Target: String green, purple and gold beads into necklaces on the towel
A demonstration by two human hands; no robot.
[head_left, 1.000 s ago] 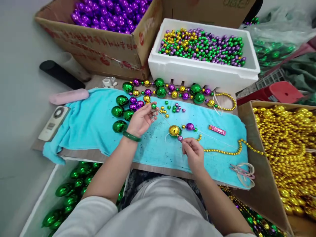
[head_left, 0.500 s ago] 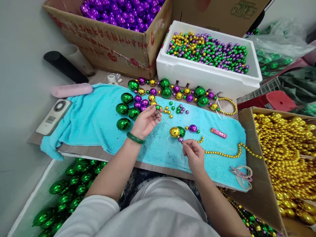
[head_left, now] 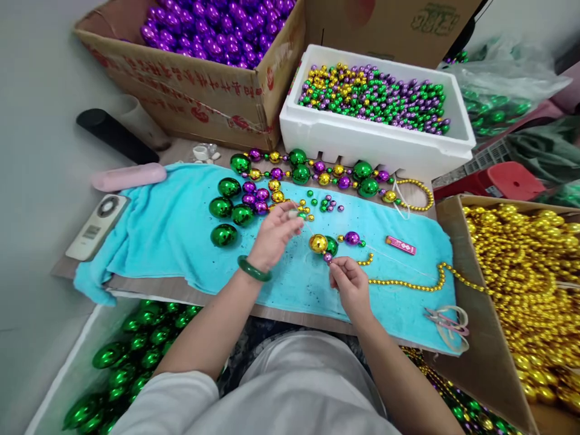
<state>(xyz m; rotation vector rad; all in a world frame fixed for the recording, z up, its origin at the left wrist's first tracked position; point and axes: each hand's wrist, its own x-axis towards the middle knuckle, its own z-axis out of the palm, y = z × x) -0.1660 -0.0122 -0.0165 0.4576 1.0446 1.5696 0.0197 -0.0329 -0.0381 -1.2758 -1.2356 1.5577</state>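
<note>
My left hand (head_left: 277,232), a green bangle (head_left: 254,268) at its wrist, is closed in a pinch on a thin, pale string (head_left: 309,228). A small green bead (head_left: 302,215) shows at its fingertips; whether it is threaded I cannot tell. The string runs down toward a large gold bead (head_left: 318,243), which rests against a large green bead (head_left: 332,245). My right hand (head_left: 350,283) pinches a small purple bead (head_left: 327,258) just below the gold one. Beyond them, a bigger purple bead (head_left: 352,238) lies on the turquoise towel (head_left: 181,223).
Finished-looking bead strands (head_left: 300,174) lie along the towel's back edge. Loose large green beads (head_left: 224,235) sit left. A lighter-like red item (head_left: 400,245) and snips (head_left: 447,320) lie right. A foam box (head_left: 376,136) and cartons (head_left: 199,96) stand behind; a gold-bead carton (head_left: 480,338) stands right.
My left hand has moved a little right and down, closer to the large gold bead, with the small green bead at its fingertips. My right hand keeps its pinch.
</note>
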